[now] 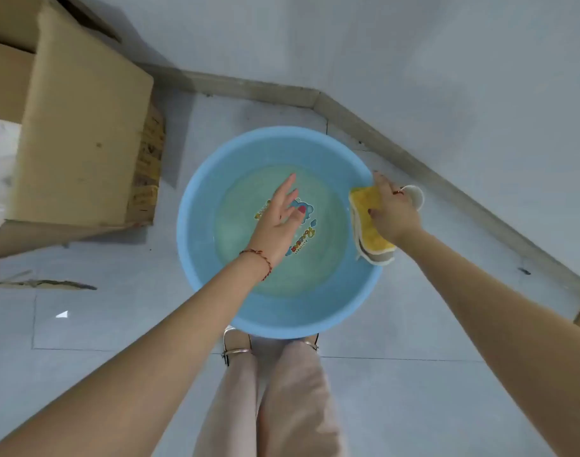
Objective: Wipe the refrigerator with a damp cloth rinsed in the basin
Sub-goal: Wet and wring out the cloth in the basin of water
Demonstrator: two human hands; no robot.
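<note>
Cloth first: the folded yellow-and-white cleaning cloth (371,222) hangs over the right-hand rim of the round pale-blue plastic basin (199,206), held there by my right hand (394,212), whose fingers curl over its top edge. Nearest me I see my own light trouser legs and sandalled feet, toes just against the basin's near wall. Above the shallow water my left hand (282,219) hovers with fingers spread and straight, holding nothing; I cannot tell whether the fingertips touch the surface. If the cloth slips outward it lands on the grey tiled floor (84,324) and picks up grit. Pressing hard on that rim could tip the basin and spill water toward the brown cardboard box (84,143) at far left. A small white cup-like object (415,194) sits just beyond my right hand. No refrigerator is in view.
</note>
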